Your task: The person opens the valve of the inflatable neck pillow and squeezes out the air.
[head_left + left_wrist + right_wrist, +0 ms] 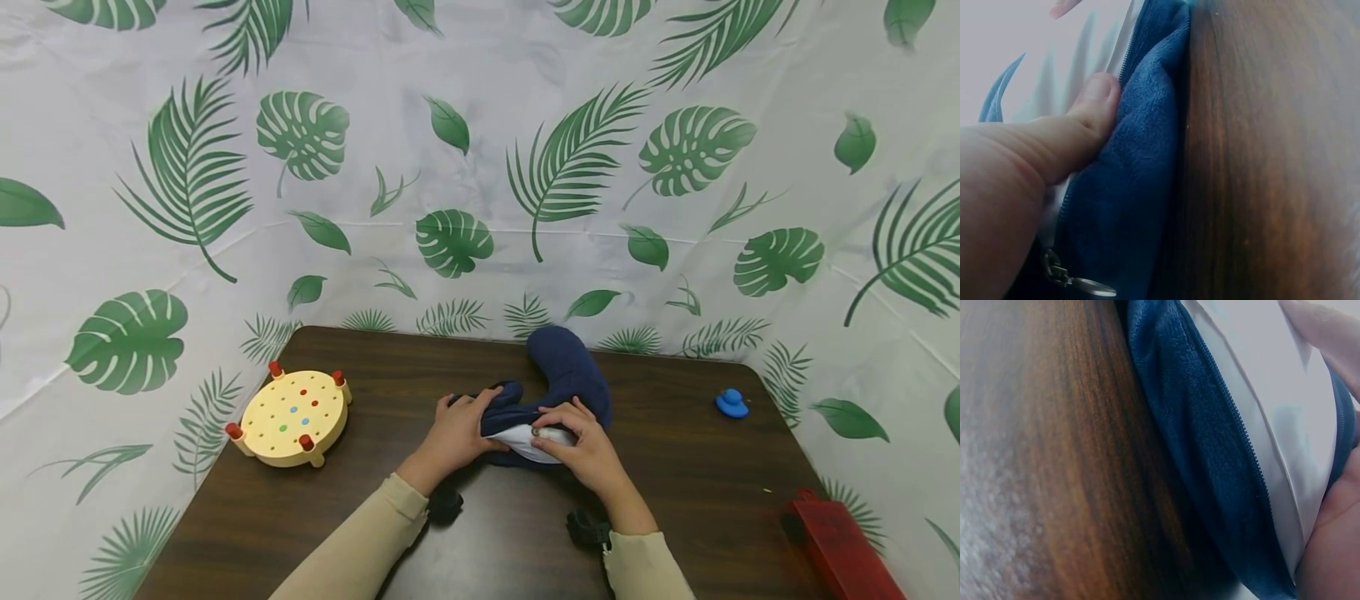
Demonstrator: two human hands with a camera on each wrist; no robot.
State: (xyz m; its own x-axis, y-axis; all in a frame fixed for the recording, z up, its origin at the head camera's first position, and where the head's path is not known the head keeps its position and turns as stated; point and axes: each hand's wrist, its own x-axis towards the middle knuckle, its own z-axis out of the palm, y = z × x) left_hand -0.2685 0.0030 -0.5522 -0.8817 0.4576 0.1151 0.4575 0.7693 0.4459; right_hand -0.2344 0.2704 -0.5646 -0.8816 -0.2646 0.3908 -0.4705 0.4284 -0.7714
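A navy plush neck pillow (570, 375) lies at the middle of the table, its curved end pointing to the back. Its zip stands undone, and the white inner part (517, 435) bulges through the gap. My left hand (459, 440) grips the pillow's left side, fingers over the top. In the left wrist view its thumb (1094, 103) presses at the zip edge, above a metal zip pull (1088, 286). With thumb and fingers, my right hand (588, 450) holds the pillow at the right end of the opening. Its fingertips are partly hidden in the right wrist view.
A round yellow pegboard (296, 417) with red-tipped legs stands at the left. A small blue knobbed piece (731, 403) sits toward the back right. The red box-like thing (843, 542) is at the right front edge. A leaf-printed cloth (480, 183) hangs behind the table.
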